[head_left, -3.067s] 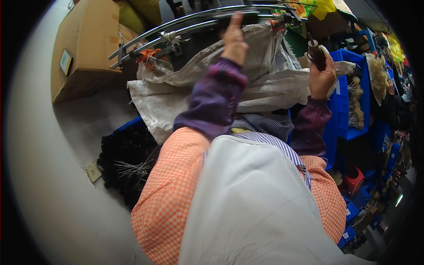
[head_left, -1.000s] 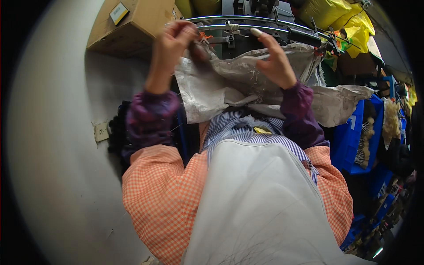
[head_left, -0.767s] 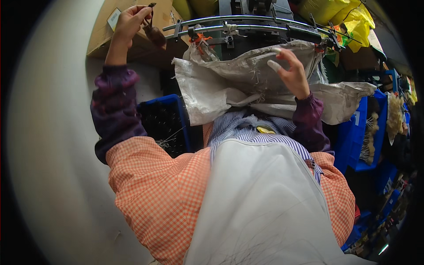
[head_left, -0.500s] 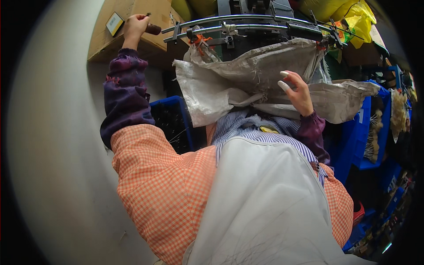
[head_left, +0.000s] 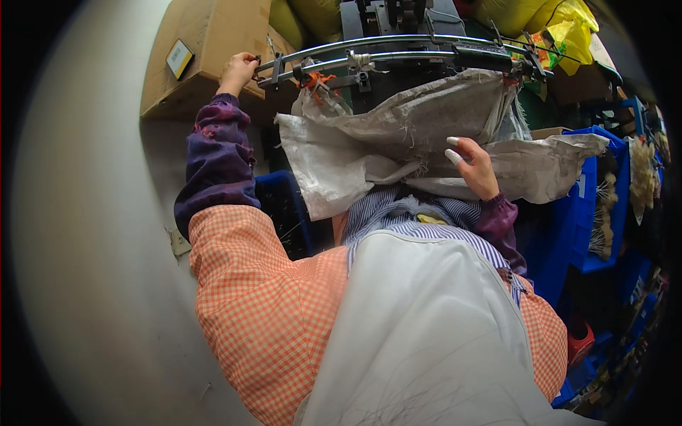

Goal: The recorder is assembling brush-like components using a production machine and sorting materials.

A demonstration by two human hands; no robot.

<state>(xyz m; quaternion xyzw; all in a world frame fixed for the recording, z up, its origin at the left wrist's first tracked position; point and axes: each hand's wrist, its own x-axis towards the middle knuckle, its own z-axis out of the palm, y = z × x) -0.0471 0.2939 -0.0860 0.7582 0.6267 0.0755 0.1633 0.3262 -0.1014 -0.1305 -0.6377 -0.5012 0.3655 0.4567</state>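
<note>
My left hand point(head_left: 238, 71) is raised to the left end of a curved metal rail point(head_left: 369, 51), next to a cardboard box point(head_left: 213, 42). Its fingers are curled around a small dark piece there; what the piece is I cannot make out. My right hand point(head_left: 472, 167) lies flat on a grey woven sack point(head_left: 398, 135) that hangs from the rail in front of me. Its fingers are spread, with white covers on two fingertips, and it holds nothing. Purple sleeve covers sit over my orange checked sleeves, and a pale apron fills the lower view.
A dark machine point(head_left: 398, 18) stands behind the rail. Yellow bags point(head_left: 561, 28) lie at the top right. Blue crates point(head_left: 597, 213) with pale bristle bundles point(head_left: 643, 163) line the right side, and another blue crate point(head_left: 284, 209) sits under the sack. A grey wall point(head_left: 92, 248) runs along the left.
My left hand rose from the sack's top to the rail's left end by the box, carrying a dark piece. My right hand slid down from the sack's upper edge to its middle.
</note>
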